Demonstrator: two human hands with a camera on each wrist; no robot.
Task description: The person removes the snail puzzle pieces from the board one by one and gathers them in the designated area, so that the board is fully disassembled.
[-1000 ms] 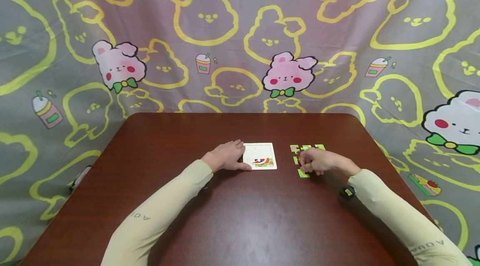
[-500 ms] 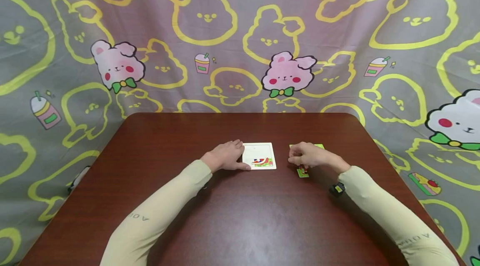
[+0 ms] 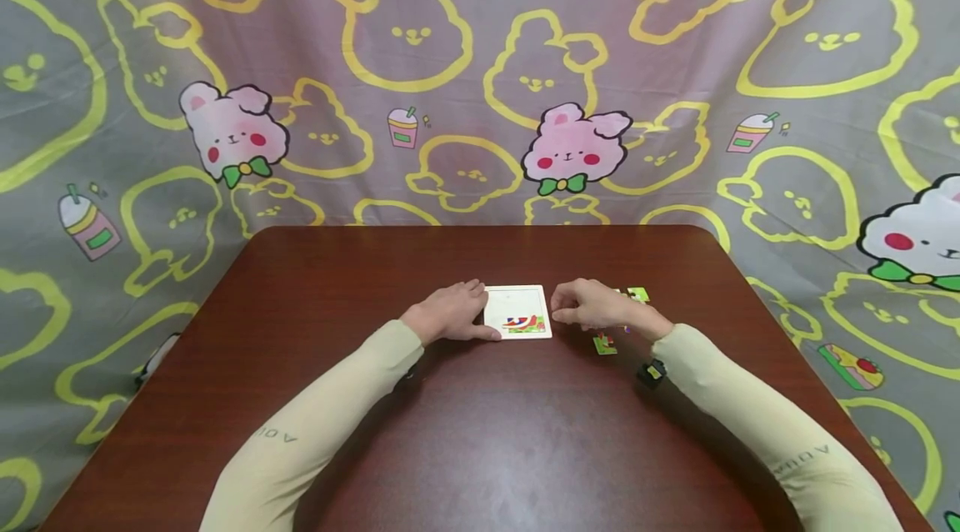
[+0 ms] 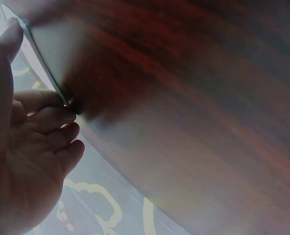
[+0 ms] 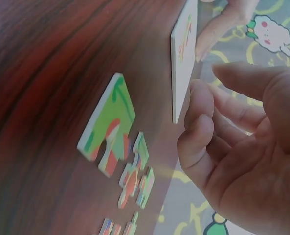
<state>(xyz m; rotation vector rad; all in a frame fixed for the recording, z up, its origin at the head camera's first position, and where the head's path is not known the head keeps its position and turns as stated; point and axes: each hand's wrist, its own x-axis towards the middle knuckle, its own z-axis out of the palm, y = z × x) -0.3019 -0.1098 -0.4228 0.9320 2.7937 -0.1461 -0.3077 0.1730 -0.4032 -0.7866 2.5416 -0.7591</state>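
Note:
My left hand (image 3: 450, 311) rests at the left edge of a white puzzle board (image 3: 517, 298), its thumb on the near corner. On the board's lower right part lies a bit of red, blue and green picture. My right hand (image 3: 588, 304) hovers just right of the board, with thumb and fingers bent toward each other. In the right wrist view no piece shows between those fingertips, and a thin one could be hidden. Close by lie loose jigsaw pieces, among them a green corner piece (image 5: 110, 127) with red and white parts and another green piece (image 3: 637, 293).
Several more puzzle pieces (image 5: 130, 181) lie on the brown table (image 3: 480, 432), partly under the right forearm in the head view. A grey cloth (image 3: 465, 57) with yellow outlined cartoon figures hangs behind the table's far edge.
My right hand has moved left from above the loose pieces to beside the board's right edge, uncovering some pieces. The left hand and the board stay in place.

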